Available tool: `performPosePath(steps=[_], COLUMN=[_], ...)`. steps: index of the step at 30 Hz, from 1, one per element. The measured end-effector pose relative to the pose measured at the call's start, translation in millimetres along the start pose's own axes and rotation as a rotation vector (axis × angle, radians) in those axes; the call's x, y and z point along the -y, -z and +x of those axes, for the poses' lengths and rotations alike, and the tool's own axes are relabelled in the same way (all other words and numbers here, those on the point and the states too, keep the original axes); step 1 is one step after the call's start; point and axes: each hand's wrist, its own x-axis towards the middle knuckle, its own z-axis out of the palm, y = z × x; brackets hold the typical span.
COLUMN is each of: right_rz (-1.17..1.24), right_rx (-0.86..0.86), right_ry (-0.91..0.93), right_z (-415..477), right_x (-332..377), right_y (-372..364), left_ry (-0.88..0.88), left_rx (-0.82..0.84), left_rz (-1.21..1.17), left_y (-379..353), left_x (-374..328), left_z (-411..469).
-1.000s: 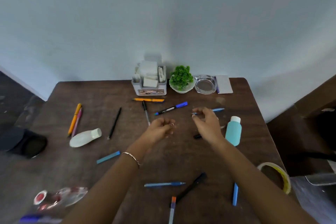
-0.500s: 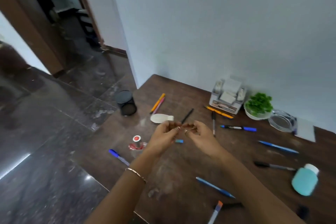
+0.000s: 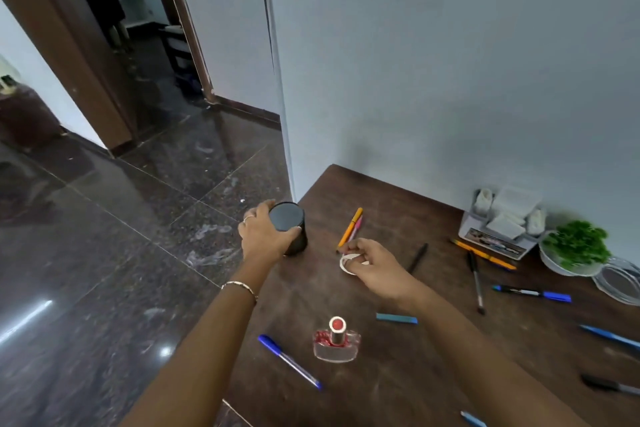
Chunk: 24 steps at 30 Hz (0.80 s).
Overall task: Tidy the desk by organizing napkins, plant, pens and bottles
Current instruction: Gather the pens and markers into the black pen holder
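My left hand grips a black cylindrical pen cup at the desk's left edge. My right hand is curled over a small white bottle lying on the desk; most of the bottle is hidden. An orange pen and a pink pen lie just beyond it. Several more pens are scattered about: a black one, a blue one, a blue-capped marker. The napkin holder and the green plant in a white bowl stand against the wall.
A clear bottle with a red cap stands near the desk's front. A teal eraser-like bar lies beside my right forearm. A glass ashtray sits at the far right. Dark tiled floor and a doorway are to the left.
My view swung left. My hands separated: the left went to the black cup and took hold of it, the right went down onto the white bottle.
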Motion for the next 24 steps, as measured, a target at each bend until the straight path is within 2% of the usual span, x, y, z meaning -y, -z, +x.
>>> performPosePath(steps=[5, 8, 11, 13, 15, 17, 19, 24], right_rz=[0.081, 0.099, 0.134, 0.159, 0.225, 0.286, 0.304, 0.391], right_rx=[0.001, 0.000, -0.007, -0.025, -0.066, -0.142, -0.239, -0.444], right_ry=[-0.101, -0.135, -0.158, -0.160, -0.152, -0.148, -0.129, -0.076], right_z=[31, 41, 47, 49, 47, 43, 37, 3], right_x=[1, 1, 0, -2, -3, -3, -5, -6], right_y=[-25, -35, -41, -41, -38, -32, -27, -2], left_ry=[-0.081, -0.135, -0.156, -0.162, -0.080, 0.100, 0.234, 0.389], left_rx=[0.239, 0.327, 0.344, 0.325, 0.349, 0.460, 0.605, 0.914], left_rz=[0.174, 0.219, 0.156, 0.030, -0.214, -0.565, -0.807, -1.102], left_y=[-14, -24, -26, -26, -23, -20, -17, -24], left_x=[11, 18, 22, 22, 15, 0, -16, -45], left_z=[50, 68, 74, 75, 74, 68, 56, 20])
